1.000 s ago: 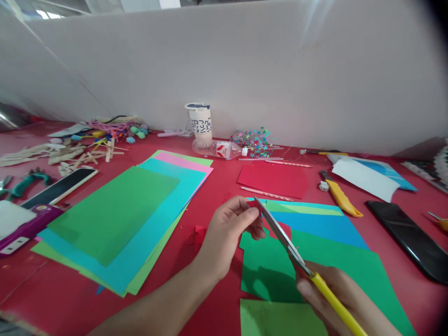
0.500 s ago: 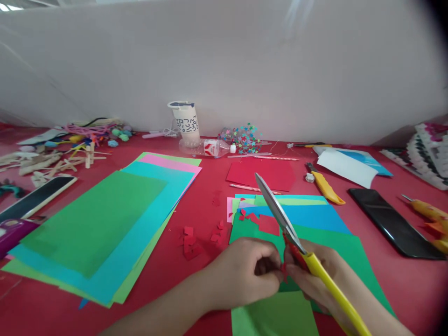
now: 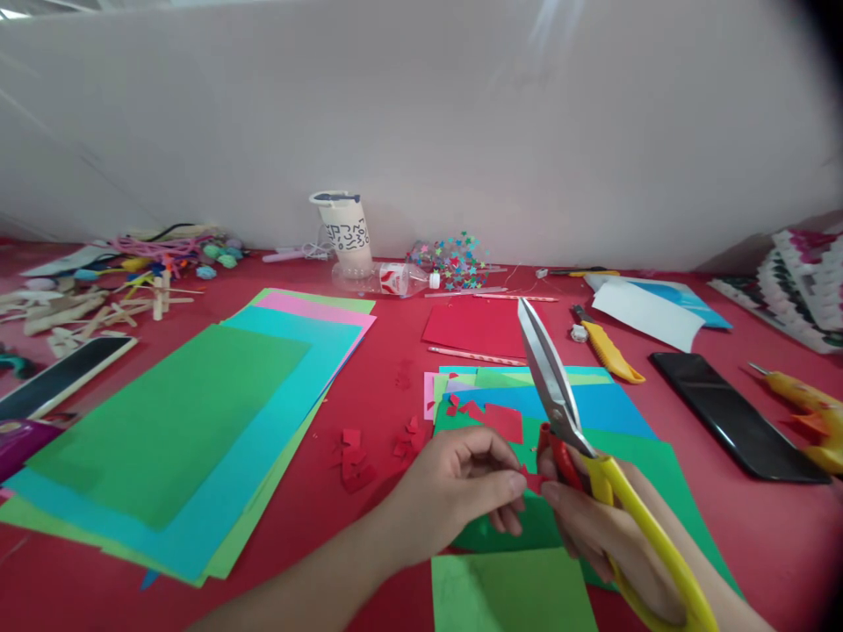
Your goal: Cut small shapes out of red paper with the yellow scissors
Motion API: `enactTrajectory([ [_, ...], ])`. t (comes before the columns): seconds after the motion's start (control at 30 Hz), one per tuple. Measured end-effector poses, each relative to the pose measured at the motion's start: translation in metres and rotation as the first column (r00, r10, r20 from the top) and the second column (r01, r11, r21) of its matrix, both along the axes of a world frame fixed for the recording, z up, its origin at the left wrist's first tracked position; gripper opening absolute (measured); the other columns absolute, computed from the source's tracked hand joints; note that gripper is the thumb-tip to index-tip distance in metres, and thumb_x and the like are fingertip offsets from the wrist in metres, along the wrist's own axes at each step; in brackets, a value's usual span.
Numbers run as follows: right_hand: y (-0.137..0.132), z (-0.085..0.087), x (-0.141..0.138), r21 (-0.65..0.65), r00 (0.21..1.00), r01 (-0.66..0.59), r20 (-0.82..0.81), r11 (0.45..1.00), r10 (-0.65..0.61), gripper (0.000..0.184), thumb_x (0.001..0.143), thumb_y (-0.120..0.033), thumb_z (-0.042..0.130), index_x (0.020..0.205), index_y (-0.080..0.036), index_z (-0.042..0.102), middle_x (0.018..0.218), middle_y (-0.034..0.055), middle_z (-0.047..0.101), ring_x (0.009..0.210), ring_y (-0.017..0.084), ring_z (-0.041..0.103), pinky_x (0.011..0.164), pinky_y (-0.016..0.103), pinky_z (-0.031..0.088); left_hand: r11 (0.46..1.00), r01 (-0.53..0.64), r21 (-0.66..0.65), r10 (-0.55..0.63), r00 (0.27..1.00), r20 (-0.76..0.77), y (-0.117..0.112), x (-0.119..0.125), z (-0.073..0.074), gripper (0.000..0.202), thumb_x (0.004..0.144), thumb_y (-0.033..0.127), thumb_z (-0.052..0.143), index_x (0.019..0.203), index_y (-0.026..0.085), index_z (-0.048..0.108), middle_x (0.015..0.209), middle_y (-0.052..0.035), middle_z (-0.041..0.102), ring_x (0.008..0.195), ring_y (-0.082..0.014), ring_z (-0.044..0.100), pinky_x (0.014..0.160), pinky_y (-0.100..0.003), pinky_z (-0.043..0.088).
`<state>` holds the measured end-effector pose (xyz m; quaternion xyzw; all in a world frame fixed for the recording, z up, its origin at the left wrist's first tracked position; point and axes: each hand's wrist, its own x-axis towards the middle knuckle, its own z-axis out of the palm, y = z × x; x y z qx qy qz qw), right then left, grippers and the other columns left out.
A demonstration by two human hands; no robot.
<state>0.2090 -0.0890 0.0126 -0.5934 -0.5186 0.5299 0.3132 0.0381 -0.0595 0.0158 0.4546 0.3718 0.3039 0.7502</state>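
Yellow-handled scissors (image 3: 558, 405) rest in my right hand (image 3: 606, 518), their blades pointing up and away. My left hand (image 3: 461, 491) pinches a small piece of red paper (image 3: 532, 481) between thumb and fingers. The fingertips of my right hand touch the other end of that piece. Below both hands lie green paper sheets (image 3: 636, 474) and a light green sheet (image 3: 514, 588). A red paper square (image 3: 504, 423) and small red scraps lie on the green sheet, just beyond my left hand. More red scraps (image 3: 356, 461) are on the red table, left of it.
A stack of coloured paper (image 3: 198, 421) covers the left. At the back are a white cup (image 3: 348, 228), a plastic bottle (image 3: 401, 279), red paper (image 3: 474, 325) and a pencil (image 3: 478, 356). A yellow cutter (image 3: 611, 351) and a black phone (image 3: 731, 412) lie right.
The scissors have tilted more upright, and their blades show wider apart. My fingers have shifted slightly up, with the small red paper now stretched level between both hands.
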Motion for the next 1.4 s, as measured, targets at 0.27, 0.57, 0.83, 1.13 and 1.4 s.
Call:
enactTrajectory([
  [0.27, -0.001, 0.001, 0.003, 0.0, 1.0, -0.002, 0.017, 1.0, 0.002, 0.031, 0.083, -0.05, 0.052, 0.069, -0.023, 0.045, 0.041, -0.0114, 0.036, 0.033, 0.007, 0.029, 0.034, 0.019, 0.021, 0.999, -0.035, 0.004, 0.035, 0.998, 0.046, 0.0, 0.001, -0.001, 0.02, 0.075, 0.03, 0.068, 0.076, 0.014, 0.057, 0.064, -0.0011, 0.062, 0.055, -0.0118, 0.061, 0.054, -0.024, 0.046],
  [0.57, -0.004, 0.016, 0.014, 0.198, 0.926, -0.335, 0.249, 0.921, 0.284, 0.047, 0.079, -0.066, 0.052, 0.079, -0.02, 0.062, 0.066, 0.0021, 0.06, 0.059, 0.018, 0.052, 0.049, 0.023, 0.042, 0.882, -0.438, 0.171, 0.417, 0.897, 0.147, 0.02, -0.028, 0.017, 0.006, 0.081, 0.016, 0.059, 0.075, 0.017, 0.059, 0.062, 0.0015, 0.064, 0.054, -0.0107, 0.061, 0.053, -0.021, 0.047],
  [0.83, -0.005, 0.015, 0.014, 0.203, 0.907, -0.363, 0.299, 0.909, 0.296, 0.057, 0.079, -0.073, 0.046, 0.071, -0.019, 0.062, 0.066, 0.0036, 0.064, 0.059, 0.018, 0.057, 0.052, 0.022, 0.048, 0.86, -0.441, 0.256, 0.423, 0.897, 0.125, 0.021, -0.032, 0.017, 0.007, 0.082, 0.019, 0.061, 0.075, 0.016, 0.062, 0.062, 0.0006, 0.065, 0.056, -0.0114, 0.061, 0.055, -0.022, 0.047],
  [1.13, -0.007, 0.013, 0.012, 0.162, 0.932, -0.315, 0.237, 0.935, 0.273, 0.055, 0.077, -0.073, 0.05, 0.068, -0.02, 0.06, 0.063, 0.0016, 0.06, 0.055, 0.016, 0.052, 0.05, 0.022, 0.045, 0.853, -0.452, 0.262, 0.441, 0.892, 0.102, 0.02, -0.031, 0.018, 0.009, 0.081, 0.021, 0.062, 0.075, 0.016, 0.062, 0.06, 0.001, 0.064, 0.056, -0.012, 0.061, 0.055, -0.022, 0.046],
  [1.4, -0.009, 0.011, 0.01, 0.157, 0.937, -0.292, 0.247, 0.943, 0.249, 0.058, 0.077, -0.076, 0.044, 0.071, -0.02, 0.06, 0.062, 0.0005, 0.055, 0.056, 0.017, 0.048, 0.052, 0.023, 0.043, 0.854, -0.46, 0.244, 0.447, 0.888, 0.11, 0.02, -0.028, 0.019, 0.009, 0.082, 0.022, 0.062, 0.075, 0.016, 0.061, 0.06, 0.0008, 0.064, 0.056, -0.0117, 0.061, 0.052, -0.021, 0.046],
])
